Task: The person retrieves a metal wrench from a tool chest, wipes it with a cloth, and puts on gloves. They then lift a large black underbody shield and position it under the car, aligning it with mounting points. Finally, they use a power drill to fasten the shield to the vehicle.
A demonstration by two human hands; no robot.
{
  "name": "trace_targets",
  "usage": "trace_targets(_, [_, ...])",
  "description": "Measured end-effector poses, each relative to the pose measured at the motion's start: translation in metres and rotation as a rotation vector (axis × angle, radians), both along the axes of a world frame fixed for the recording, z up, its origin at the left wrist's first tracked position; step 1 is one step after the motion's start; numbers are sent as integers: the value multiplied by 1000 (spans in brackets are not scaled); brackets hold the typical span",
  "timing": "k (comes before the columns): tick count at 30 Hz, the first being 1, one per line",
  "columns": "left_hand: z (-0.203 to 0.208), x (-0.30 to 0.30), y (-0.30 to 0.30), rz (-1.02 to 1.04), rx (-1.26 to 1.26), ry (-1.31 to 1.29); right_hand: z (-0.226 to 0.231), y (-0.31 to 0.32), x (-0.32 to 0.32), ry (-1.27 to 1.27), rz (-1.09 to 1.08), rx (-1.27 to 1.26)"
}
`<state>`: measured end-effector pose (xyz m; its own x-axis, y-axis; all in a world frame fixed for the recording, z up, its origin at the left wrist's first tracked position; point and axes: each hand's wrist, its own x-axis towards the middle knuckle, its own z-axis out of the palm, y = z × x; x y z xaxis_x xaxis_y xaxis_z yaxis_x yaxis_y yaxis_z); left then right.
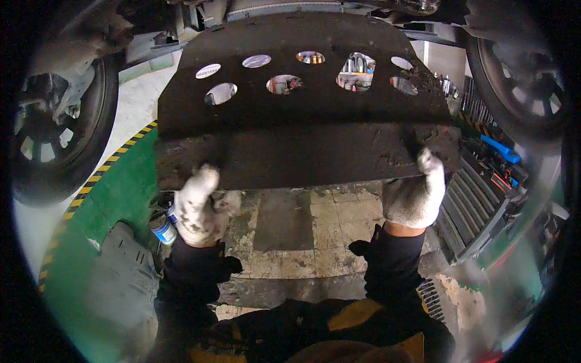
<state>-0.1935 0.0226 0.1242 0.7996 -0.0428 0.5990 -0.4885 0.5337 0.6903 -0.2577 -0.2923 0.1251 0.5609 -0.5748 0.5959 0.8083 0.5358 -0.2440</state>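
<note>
A broad dark undertray [302, 148], a car's underbody shield with several oval holes and one larger cut-out, spans the middle of the view. My left hand [203, 206], in a stained white glove, grips its near edge at the left, thumb on the face towards me. My right hand [417, 193], gloved the same way, holds that edge near the right corner. The fingers of both hands are partly hidden behind the panel. Its far edge reaches up to the car's underside [260, 7].
Car wheels hang at the left [66, 130] and right [514, 91]. A tool cabinet [469, 206] with a blue-handled tool [501, 149] stands at the right. Cans [162, 228] and a grey panel [124, 266] are on the left. A floor drain grate [431, 299] lies low right.
</note>
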Motion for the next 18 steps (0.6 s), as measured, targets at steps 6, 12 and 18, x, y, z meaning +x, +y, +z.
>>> trace_targets(6, [77, -21, 2, -108, -23, -83, 67, -3, -18, -181, 98, -250])
trace_targets(12, [149, -40, -4, -45, -84, -65, 116, -10, -29, -214, -19, -430])
trace_targets(18, [188, -52, -11, 9, 4, -211, 158, -15, -27, -180, -311, -444])
